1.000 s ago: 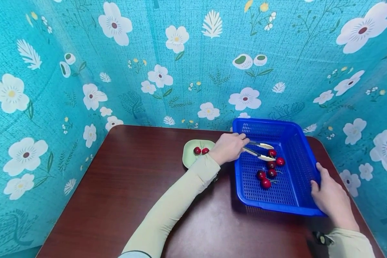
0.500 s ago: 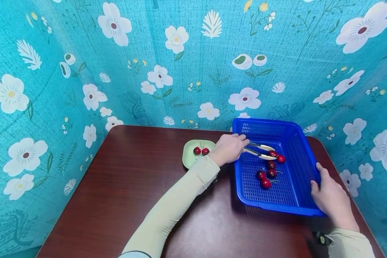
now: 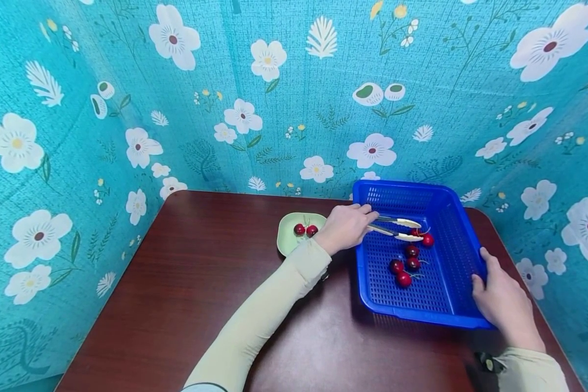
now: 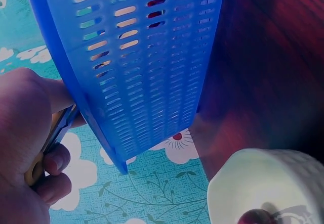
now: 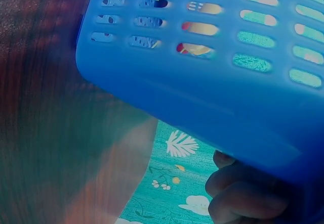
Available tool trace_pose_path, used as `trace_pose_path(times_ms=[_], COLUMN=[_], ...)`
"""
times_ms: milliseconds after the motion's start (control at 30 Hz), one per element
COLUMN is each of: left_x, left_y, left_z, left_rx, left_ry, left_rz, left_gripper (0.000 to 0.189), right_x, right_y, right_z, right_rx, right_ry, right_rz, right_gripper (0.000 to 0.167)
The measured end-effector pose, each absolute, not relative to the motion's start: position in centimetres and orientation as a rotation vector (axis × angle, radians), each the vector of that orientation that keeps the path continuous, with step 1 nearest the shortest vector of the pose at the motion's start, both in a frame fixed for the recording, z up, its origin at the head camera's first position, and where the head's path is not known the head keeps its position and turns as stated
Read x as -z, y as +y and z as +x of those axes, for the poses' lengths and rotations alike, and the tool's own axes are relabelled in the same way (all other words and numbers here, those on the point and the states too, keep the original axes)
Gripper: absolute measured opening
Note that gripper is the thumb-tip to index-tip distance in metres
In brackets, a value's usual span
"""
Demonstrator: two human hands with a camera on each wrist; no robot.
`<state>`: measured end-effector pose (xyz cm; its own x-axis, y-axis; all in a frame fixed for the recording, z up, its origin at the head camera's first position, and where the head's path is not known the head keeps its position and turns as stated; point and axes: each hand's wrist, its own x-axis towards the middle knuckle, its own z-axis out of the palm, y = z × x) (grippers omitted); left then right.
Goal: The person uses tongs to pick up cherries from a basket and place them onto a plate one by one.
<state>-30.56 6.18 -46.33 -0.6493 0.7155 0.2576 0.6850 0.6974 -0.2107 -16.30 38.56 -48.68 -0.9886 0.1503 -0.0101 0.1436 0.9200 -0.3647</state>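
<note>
In the head view my left hand (image 3: 347,227) reaches over the near-left rim of a blue plastic basket (image 3: 441,296) and grips a pair of tongs (image 3: 408,222). The pale tips of the tongs lie on either side of a cherry (image 3: 415,232), partly hidden behind them. Just right of it lies another cherry (image 3: 428,240), and several more cherries (image 3: 404,279) are grouped lower on the basket floor. My right hand (image 3: 504,296) holds the basket's right rim; its curled fingers (image 5: 243,201) show under the rim in the right wrist view.
A light green dish (image 3: 287,238) stands left of the basket, partly behind my left forearm, with cherries (image 3: 299,229) in it. The brown table (image 3: 186,283) carries everything. A teal floral curtain (image 3: 294,109) rises along the table's back and sides.
The tongs have edged right and slightly up. The cherry between their tips and the one beside it have shifted the same way. My right hand and the basket have stayed put.
</note>
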Motion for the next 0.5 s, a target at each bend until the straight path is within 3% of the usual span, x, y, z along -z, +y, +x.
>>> trace_pose_path(times_ms=[500], left_x=[46.45], left_y=[5.67], left_z=[-30.58], left_rx=[-0.067], left_ry=[-2.593], left_rz=[-1.081], left_gripper=[0.041], right_x=[48.50], right_y=[38.50], right_z=[-16.31], right_rx=[-0.585], right_ry=[-3.067], right_rz=[-0.253], right_gripper=[0.077])
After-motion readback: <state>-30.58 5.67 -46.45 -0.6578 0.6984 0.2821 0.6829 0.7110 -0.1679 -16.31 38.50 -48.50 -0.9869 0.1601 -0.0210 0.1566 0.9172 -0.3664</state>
